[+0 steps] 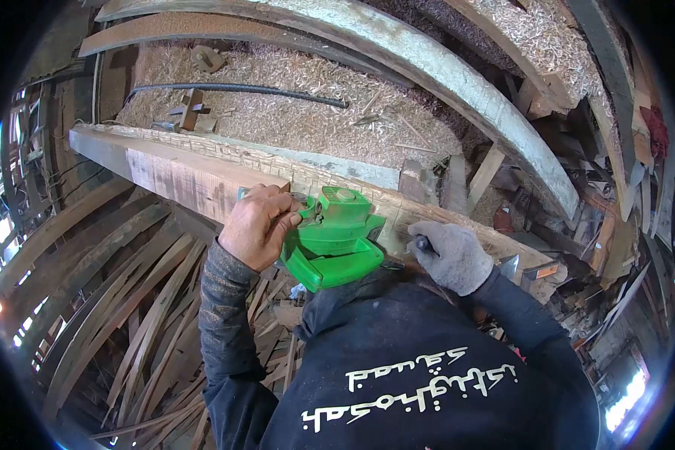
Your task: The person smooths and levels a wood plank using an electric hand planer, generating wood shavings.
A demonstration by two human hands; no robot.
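A green electric planer (334,244) rests at the beam, just in front of my chest. My bare left hand (259,225) is closed at the planer's left end, with thumb and fingers curled against its knob area. My right hand (454,259), in a grey glove, is closed around a dark, round-ended handle (423,244); the rest of that thing is hidden. The long timber beam (180,176) runs from upper left to lower right past the planer, with a planed reddish face and a rougher edge.
Curved timber ribs (495,97) arch across the top, and more curved planks (112,300) lie at lower left. Wood shavings (277,131) cover the surface beyond the beam. A black cable or rod (240,89) and a small wooden block tool (193,106) lie on them.
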